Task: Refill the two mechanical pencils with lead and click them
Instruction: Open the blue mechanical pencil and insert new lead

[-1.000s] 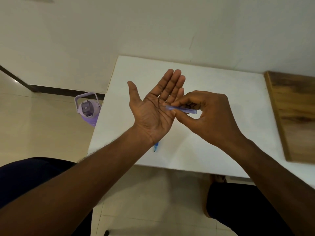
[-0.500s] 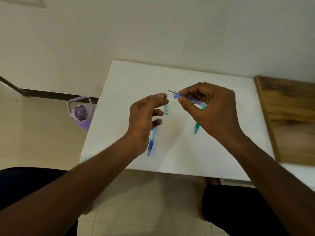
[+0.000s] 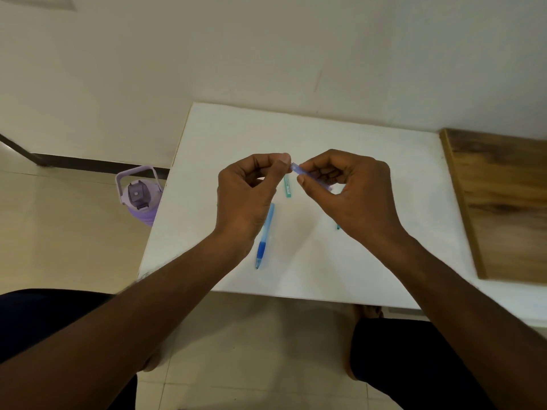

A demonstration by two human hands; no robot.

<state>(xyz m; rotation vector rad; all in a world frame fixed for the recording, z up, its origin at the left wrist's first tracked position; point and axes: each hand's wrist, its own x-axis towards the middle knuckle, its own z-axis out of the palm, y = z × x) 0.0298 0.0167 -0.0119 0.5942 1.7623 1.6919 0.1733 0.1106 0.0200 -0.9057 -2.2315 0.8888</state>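
While both hands hover above the white table (image 3: 207, 161), I see the right hand (image 3: 352, 193) curled around a small translucent blue lead case (image 3: 305, 172), thumb below and forefinger on top, the other fingers folded in behind. Its near end points left, toward the left hand (image 3: 245, 196). That hand's thumb and forefinger are pressed together in a tight pinch right at the case's open end, the remaining fingers curled loosely into the palm. Whether a lead sits in that pinch I cannot tell; the spot is too small and blurred. On the table below, the blue mechanical pencil (image 3: 264, 236) lies with its tip toward me, partly under the left wrist. A small teal tube (image 3: 287, 187) lies between the hands. The teal mechanical pencil (image 3: 337, 226) shows only a sliver beneath the right hand.
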